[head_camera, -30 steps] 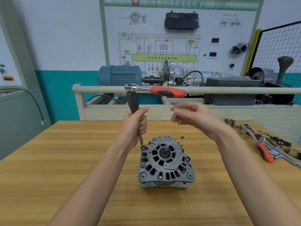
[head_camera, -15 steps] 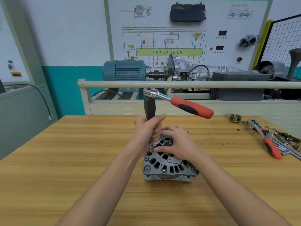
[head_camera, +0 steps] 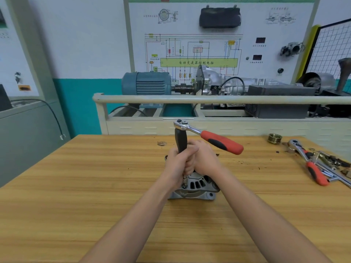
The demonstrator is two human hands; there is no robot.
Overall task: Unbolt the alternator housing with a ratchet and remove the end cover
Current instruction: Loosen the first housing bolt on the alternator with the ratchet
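Both hands, left hand (head_camera: 175,164) and right hand (head_camera: 202,160), grip the ratchet (head_camera: 209,136) extension on the alternator (head_camera: 195,186). I'd keep the socket square, then swing.

There is one view only, from a wide-angle camera worn on the person's head, looking forward and down along both forearms. It sits close above the near edge of the wooden table (head_camera: 79,196), with the alternator (head_camera: 195,186) near the centre of the frame. Further off it takes in the test bench (head_camera: 209,100) and wall chart (head_camera: 199,62) (straight lines bow toward the edges).
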